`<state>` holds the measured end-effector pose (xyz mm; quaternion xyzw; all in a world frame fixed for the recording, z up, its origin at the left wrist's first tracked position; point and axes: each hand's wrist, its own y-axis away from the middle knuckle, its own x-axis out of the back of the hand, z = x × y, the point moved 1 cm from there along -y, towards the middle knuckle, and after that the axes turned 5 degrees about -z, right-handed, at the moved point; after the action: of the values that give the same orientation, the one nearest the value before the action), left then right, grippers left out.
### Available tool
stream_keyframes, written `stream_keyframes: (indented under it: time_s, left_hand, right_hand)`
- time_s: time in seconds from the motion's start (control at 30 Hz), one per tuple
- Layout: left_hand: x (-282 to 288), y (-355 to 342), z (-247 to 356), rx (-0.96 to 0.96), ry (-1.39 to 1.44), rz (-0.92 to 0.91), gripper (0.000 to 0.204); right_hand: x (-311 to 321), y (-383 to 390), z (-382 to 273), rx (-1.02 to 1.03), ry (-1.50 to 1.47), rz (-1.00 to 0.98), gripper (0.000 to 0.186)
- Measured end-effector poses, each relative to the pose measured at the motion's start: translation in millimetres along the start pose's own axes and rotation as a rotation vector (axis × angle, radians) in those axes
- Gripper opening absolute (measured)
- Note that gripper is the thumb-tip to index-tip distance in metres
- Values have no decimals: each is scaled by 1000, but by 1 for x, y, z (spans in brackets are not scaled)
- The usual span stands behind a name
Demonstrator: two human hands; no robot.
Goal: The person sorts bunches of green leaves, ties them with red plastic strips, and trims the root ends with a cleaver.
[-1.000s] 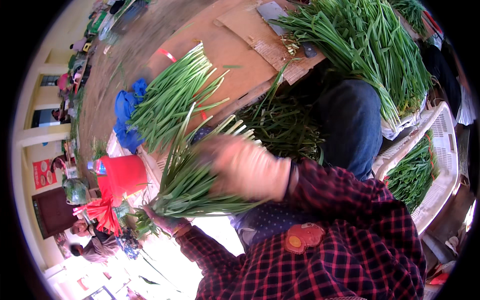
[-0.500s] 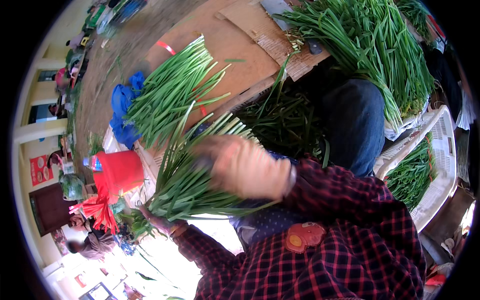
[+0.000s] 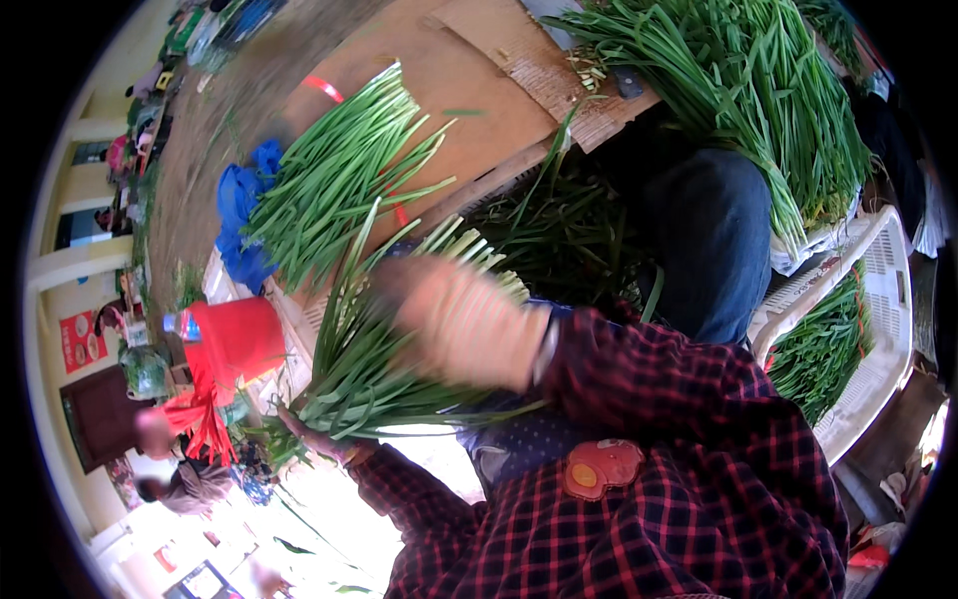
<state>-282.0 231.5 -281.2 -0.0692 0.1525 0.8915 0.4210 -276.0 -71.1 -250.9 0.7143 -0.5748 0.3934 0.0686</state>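
A loose bunch of garlic chives [image 3: 384,369] lies across my lap, its pale cut stems toward the far side. My left hand [image 3: 317,436] is closed round its leafy end at the lower left. Over the middle of the bunch is my right hand [image 3: 469,321], smeared by motion; its fingers do not show clearly. Just beyond, a second bunch of garlic chives [image 3: 334,180] rests on the brown board [image 3: 479,80], with a red strip [image 3: 402,215] partly under it.
Left of the board are a blue plastic bag [image 3: 239,225] and a red container [image 3: 239,337] with red strips [image 3: 205,424]. A big heap of chives [image 3: 738,100] sits at the far right, above a white crate [image 3: 888,329]. Dark loose leaves [image 3: 569,240] lie beside my knee [image 3: 714,240].
My right hand and forearm have shifted a little to the left over the bunch. My left hand keeps its hold on the leafy end.
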Motion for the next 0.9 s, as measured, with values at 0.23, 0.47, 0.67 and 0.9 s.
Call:
stream_keyframes:
  time_s: [0.23, 0.47, 0.67, 0.9]
  left_hand:
    - [56, -46, -10, -243, -189, -79, 52]
    - [54, -38, -2, -53, 30, -164, 64]
    - [34, -23, 2, -61, -56, -134, 60]
    - [63, -33, 14, -29, -38, -97, 58]
  right_hand:
    - [21, 67, 102, -1004, 218, -160, 47]
    - [34, -9, -12, -81, -301, 210, 28]
    - [-61, 100, 175, -1127, -959, 467, 48]
    - [34, -3, 37, -344, -1624, 74, 41]
